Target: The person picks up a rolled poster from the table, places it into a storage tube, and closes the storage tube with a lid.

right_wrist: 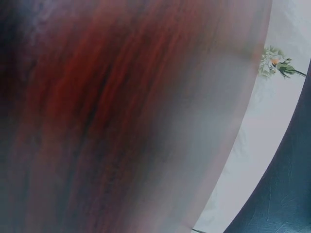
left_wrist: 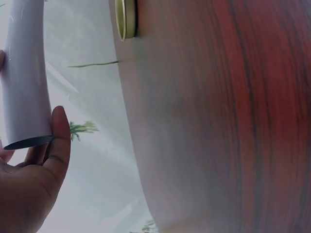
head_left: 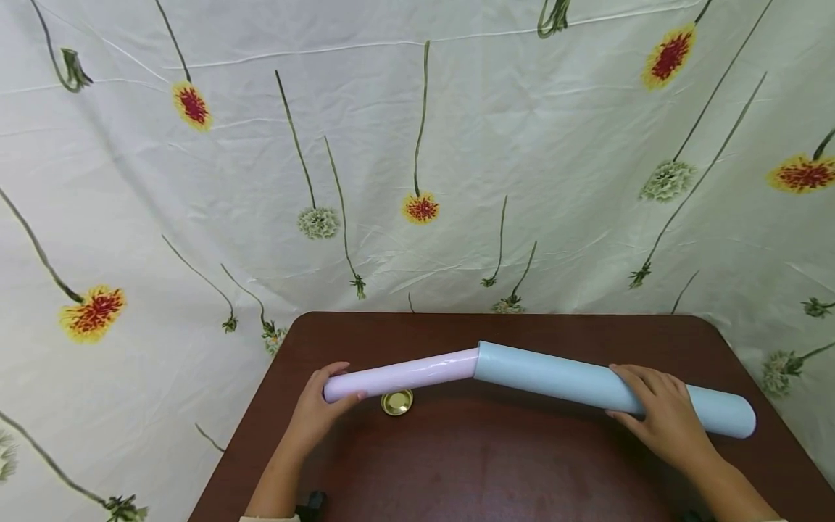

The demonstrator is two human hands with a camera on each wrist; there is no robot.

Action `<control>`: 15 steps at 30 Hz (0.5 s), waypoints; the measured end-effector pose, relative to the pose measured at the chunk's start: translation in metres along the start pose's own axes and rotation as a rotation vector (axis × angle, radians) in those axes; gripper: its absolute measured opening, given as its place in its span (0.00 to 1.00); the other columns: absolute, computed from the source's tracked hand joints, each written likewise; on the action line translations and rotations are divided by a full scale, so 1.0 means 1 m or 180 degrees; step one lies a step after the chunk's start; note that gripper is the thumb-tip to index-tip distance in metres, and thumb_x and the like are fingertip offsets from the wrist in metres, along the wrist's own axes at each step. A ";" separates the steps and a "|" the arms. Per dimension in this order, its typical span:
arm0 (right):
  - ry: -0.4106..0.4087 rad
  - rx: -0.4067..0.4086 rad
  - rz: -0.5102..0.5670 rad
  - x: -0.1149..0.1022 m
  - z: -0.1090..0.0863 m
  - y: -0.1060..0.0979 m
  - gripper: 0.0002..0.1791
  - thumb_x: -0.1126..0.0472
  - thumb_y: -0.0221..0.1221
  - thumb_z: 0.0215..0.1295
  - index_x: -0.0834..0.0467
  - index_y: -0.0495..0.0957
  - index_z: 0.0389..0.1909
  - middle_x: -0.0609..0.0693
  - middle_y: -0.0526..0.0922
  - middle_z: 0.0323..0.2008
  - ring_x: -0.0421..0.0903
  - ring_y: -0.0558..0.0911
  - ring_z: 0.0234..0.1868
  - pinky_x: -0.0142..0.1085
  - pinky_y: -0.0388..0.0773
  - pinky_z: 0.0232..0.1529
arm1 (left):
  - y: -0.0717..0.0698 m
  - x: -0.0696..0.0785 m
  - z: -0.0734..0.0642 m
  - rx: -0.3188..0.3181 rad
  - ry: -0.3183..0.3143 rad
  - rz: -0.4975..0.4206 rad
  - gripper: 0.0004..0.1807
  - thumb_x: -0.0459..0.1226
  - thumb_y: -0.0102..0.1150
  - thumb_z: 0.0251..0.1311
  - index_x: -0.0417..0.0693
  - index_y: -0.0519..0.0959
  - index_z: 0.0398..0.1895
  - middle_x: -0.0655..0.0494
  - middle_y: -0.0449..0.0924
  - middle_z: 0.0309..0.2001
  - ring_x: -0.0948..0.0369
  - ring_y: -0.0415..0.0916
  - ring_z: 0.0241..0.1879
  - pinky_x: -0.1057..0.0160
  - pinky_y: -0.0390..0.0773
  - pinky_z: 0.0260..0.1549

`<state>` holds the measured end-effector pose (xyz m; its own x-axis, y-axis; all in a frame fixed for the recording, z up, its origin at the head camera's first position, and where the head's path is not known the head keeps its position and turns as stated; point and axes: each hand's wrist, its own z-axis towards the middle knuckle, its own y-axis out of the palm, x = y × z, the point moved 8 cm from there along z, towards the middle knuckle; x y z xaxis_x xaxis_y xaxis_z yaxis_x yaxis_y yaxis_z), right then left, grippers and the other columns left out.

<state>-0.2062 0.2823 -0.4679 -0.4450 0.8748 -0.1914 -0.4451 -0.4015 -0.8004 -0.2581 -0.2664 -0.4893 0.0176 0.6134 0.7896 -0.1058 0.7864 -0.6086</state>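
My left hand (head_left: 313,409) grips a glossy lilac tube (head_left: 404,373) close to its left end, thumb on the near side and fingers on the far side. That end shows as a dark opening in the left wrist view. The tube's right end is hidden inside the mouth of a wider light blue tube (head_left: 554,375), and the two meet at a shallow angle. Toward its right part, the blue tube is held by my right hand (head_left: 665,413) from above. In the right wrist view, the blue tube (right_wrist: 277,194) fills the lower right corner; the hand is out of that view.
A small round gold lid (head_left: 397,402) lies on the dark reddish-brown table (head_left: 483,464), just below the lilac tube. Behind the table hangs a pale cloth (head_left: 365,94) printed with flowers. A small black object (head_left: 314,505) is beside my left forearm.
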 end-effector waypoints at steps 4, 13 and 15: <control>-0.0005 -0.0014 -0.0012 0.000 -0.002 0.001 0.52 0.57 0.81 0.33 0.54 0.73 0.67 0.58 0.78 0.56 0.61 0.75 0.54 0.61 0.64 0.53 | 0.000 -0.005 -0.001 0.0020 -0.0156 -0.0186 0.38 0.49 0.77 0.52 0.54 0.72 0.66 0.48 0.70 0.65 0.51 0.72 0.57 0.61 0.74 0.51; 0.0025 0.0029 0.0035 0.000 -0.004 0.001 0.52 0.57 0.81 0.33 0.53 0.73 0.68 0.57 0.78 0.55 0.61 0.75 0.54 0.61 0.63 0.52 | 0.001 -0.007 -0.003 0.0173 -0.0298 -0.0972 0.41 0.39 0.75 0.56 0.48 0.65 0.71 0.45 0.68 0.63 0.55 0.73 0.55 0.78 0.75 0.44; 0.0062 0.0040 0.0040 -0.001 -0.005 0.001 0.52 0.58 0.81 0.33 0.53 0.73 0.67 0.57 0.78 0.56 0.61 0.75 0.55 0.60 0.63 0.53 | 0.001 -0.006 -0.003 0.0242 -0.0342 -0.1177 0.40 0.36 0.74 0.56 0.48 0.64 0.71 0.46 0.70 0.61 0.61 0.74 0.53 0.78 0.75 0.44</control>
<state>-0.2028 0.2823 -0.4713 -0.4354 0.8748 -0.2126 -0.4495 -0.4159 -0.7906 -0.2550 -0.2690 -0.4946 -0.0354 0.2753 0.9607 -0.1853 0.9428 -0.2770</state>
